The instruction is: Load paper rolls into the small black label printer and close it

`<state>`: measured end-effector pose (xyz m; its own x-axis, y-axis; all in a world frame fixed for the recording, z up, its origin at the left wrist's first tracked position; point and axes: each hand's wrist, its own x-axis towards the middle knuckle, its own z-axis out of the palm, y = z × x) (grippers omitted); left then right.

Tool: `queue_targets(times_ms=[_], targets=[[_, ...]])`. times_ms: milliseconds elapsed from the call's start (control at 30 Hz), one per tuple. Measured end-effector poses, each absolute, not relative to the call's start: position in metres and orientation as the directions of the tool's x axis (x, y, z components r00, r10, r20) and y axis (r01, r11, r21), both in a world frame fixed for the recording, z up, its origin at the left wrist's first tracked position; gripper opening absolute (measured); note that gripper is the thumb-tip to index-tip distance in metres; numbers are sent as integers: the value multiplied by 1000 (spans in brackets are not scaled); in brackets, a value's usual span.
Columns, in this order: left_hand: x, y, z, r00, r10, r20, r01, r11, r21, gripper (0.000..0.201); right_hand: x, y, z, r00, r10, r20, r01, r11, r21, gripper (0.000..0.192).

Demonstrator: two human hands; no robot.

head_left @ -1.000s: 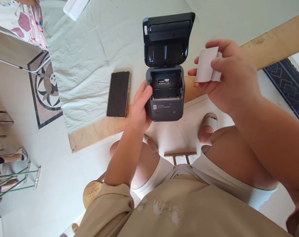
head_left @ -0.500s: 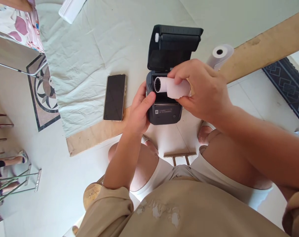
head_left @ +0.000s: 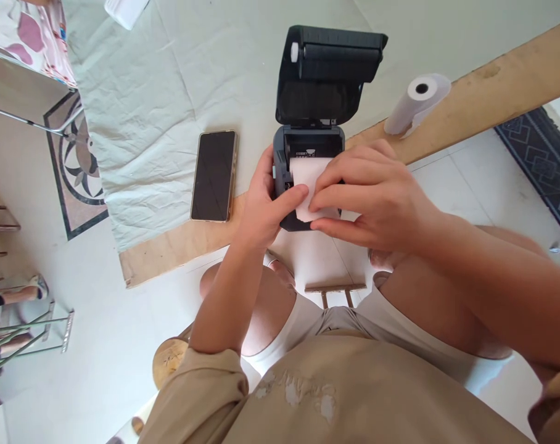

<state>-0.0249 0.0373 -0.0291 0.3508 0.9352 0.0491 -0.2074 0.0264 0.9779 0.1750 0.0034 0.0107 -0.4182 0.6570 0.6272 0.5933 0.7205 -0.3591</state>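
A small dark portable receipt printer (head_left: 309, 137) is held over the table's front edge, its lid (head_left: 330, 74) tipped up and back. My left hand (head_left: 267, 200) grips the printer's left side, with the thumb lying over the paper. In the printer's bay sits a white paper roll (head_left: 310, 169), its loose end drawn forward over the front edge. My right hand (head_left: 367, 191) covers the right part of the paper and pinches its loose end between thumb and fingers. The roll's right end is hidden behind that hand.
Another white paper roll (head_left: 412, 106) stands to the right on the table's wooden edge (head_left: 488, 80). A smartphone (head_left: 214, 176) lies left of the printer on the pale green cloth (head_left: 155, 142). At the far upper left is a white object (head_left: 126, 11). A wooden stool (head_left: 169, 361) stands below.
The paper roll has gone from above the bay, tilted in my right hand, down into the printer. My right hand has moved lower, onto the paper's loose end. My left thumb has shifted over the paper.
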Motion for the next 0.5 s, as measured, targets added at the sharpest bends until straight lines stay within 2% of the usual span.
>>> queue_targets(times_ms=[100, 200, 267, 367, 500], targets=[[-27, 37, -32, 335, 940, 55, -120, -16, 993, 73, 182, 2, 17, -319, 737, 596, 600, 644, -475, 24], [-29, 38, -34, 332, 942, 43, -91, -14, 996, 78, 192, 4, 23, -21, 799, 601, 575, 501, -646, 16], [-29, 40, -35, 339, 939, 62, -92, -33, 995, 82, 197, 6, 24, 93, 815, 572, 525, 448, -723, 32], [-31, 42, -38, 352, 933, 79, -97, -47, 994, 85, 201, 10, 23, 86, 836, 542, 434, 458, -775, 50], [-30, 41, -36, 347, 936, 63, -90, -34, 995, 85, 197, 11, 24, 34, 892, 450, 290, 422, -859, 51]])
